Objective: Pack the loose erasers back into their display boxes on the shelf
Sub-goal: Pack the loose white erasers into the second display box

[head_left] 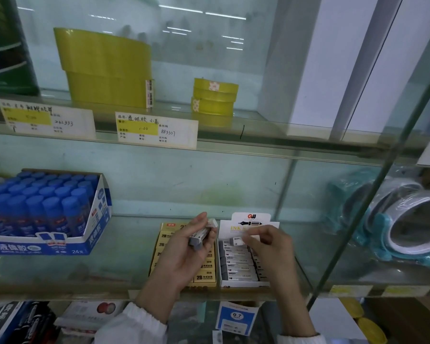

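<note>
Left hand (184, 247) closed around a small stack of grey-and-white erasers (201, 234), held above the yellow display box (204, 271); right hand (271, 244) pinching one single eraser (235, 240) at the fingertips, just over the far end of the white display box (243, 269). Below this pinch, rows of the same grey erasers already lying close together, so little free room for the next one. Possible trouble from here: pushed in at a tilt, the single eraser could catch on a neighbour, lift it, and stay proud of the row. Loosely gripped, the stack could slide out of the left palm and fall into the yellow box, among the wrong kind, or off the glass shelf (283, 291). Readable writing: "INK" and a pen drawing on the white box's back card, "ERASER" on the sleeves inside; "2B" on the yellow packs. Left of the left hand, glue sticks (42, 207) in a carton marked "24". Above both hands, a price tag (157, 130) with "883307". Under the shelf, a blue card (236, 316) with "0.7".
</note>
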Tool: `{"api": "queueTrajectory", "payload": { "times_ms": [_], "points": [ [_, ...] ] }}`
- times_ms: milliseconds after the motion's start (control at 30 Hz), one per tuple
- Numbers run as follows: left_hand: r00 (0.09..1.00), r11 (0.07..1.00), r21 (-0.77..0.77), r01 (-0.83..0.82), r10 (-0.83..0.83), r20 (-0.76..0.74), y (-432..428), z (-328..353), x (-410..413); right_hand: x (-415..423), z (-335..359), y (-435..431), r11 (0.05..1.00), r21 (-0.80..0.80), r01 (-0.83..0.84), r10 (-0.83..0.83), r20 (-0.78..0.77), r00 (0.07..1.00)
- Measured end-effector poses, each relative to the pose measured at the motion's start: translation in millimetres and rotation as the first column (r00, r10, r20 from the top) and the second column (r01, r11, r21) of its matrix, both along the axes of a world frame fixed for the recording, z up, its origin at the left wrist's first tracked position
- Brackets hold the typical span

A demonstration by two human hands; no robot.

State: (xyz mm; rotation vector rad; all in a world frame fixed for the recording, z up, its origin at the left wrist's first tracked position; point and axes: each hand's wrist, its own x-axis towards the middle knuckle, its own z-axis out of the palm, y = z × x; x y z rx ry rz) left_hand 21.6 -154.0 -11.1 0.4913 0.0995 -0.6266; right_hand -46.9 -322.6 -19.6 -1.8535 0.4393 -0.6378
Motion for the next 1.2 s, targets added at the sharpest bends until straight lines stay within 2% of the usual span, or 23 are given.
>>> {"api": "queueTrajectory", "payload": {
  "times_ms": [167,300,467,600,700,767,900,1067,1200],
  "points": [
    [1.0,1.0,-0.003,-0.003,0.003,0.009,0,-1,-1,8,-5,5,0.999,0.005,0.043,-0.043,-0.026,0.999],
    [1.0,1.0,0.0,-0.006,0.006,0.001,0,0,-1,18,-7,11,0.99,-0.128,0.057,-0.067,-0.073,0.995],
    [1.0,1.0,-0.001,-0.012,0.012,-0.004,0,0,-1,21,-8,19,0.982,-0.153,0.113,-0.124,-0.061,0.99],
    [1.0,1.0,0.004,-0.014,0.014,-0.013,0,0,-1,21,-12,19,0.952,-0.29,0.099,-0.144,-0.137,0.98],
    [1.0,1.0,0.001,-0.015,0.015,-0.025,0,0,-1,26,-21,19,0.864,-0.497,0.085,-0.183,-0.152,0.971],
    [1.0,1.0,0.005,-0.013,0.013,-0.027,-1,0,0,25,-20,18,0.828,-0.559,0.047,-0.167,-0.166,0.972],
    [1.0,1.0,0.007,-0.003,0.003,-0.019,-1,-1,0,21,-14,8,0.88,-0.469,-0.077,-0.02,-0.198,0.98],
    [0.998,0.995,0.094,0.017,-0.024,0.066,-2,-1,-2,2,-5,15,0.95,-0.302,0.08,-0.07,0.045,0.997],
    [0.988,0.98,0.198,0.031,-0.06,0.141,-4,0,-3,-14,7,28,0.983,-0.103,-0.152,0.167,0.152,0.974]
  ]
}}
